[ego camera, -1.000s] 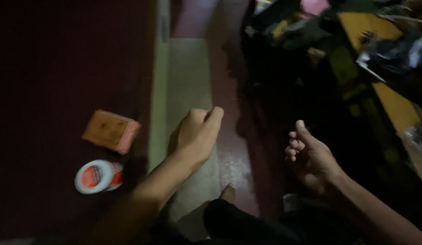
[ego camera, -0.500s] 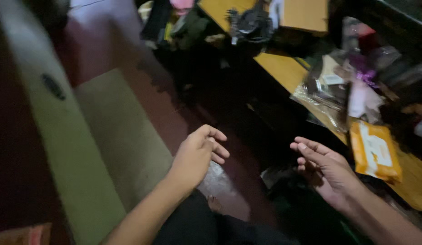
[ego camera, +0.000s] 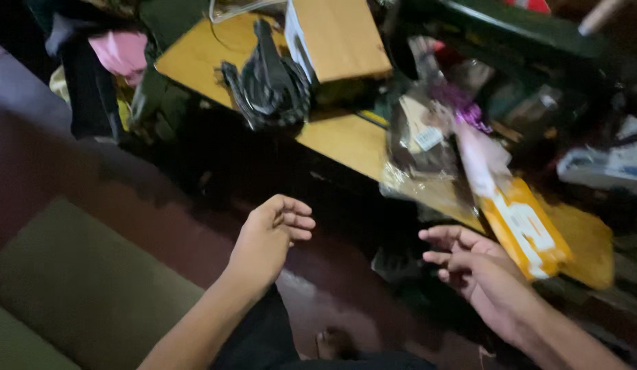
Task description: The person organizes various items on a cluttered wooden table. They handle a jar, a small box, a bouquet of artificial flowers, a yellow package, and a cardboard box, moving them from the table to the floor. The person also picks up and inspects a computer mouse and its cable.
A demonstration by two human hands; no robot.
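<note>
Bottom centre: dark-trousered lap, bare foot (ego camera: 330, 342) on glossy maroon floor (ego camera: 161, 212). Left hand (ego camera: 267, 236) mid-frame, fingers loosely curled, empty, hanging over floor. Right hand (ego camera: 472, 270) lower right, palm open, fingers spread, empty, nearest flat orange plastic packet (ego camera: 527, 229) overhanging edge of low yellow wooden table (ego camera: 346, 140). Beyond: clear crinkled wrappers (ego camera: 418, 147) heaped on tabletop, black strappy sandal (ego camera: 267, 79), brown cardboard box (ego camera: 335, 34) at top centre. Olive mat (ego camera: 85, 288) lower left.

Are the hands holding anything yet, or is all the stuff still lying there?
Nothing looks picked up. Both the left hand and the right hand are empty, fingers loosely curled, in the air. The right hand is nearest the orange packet on the wooden table. The cardboard box and black bundle lie untouched.
</note>
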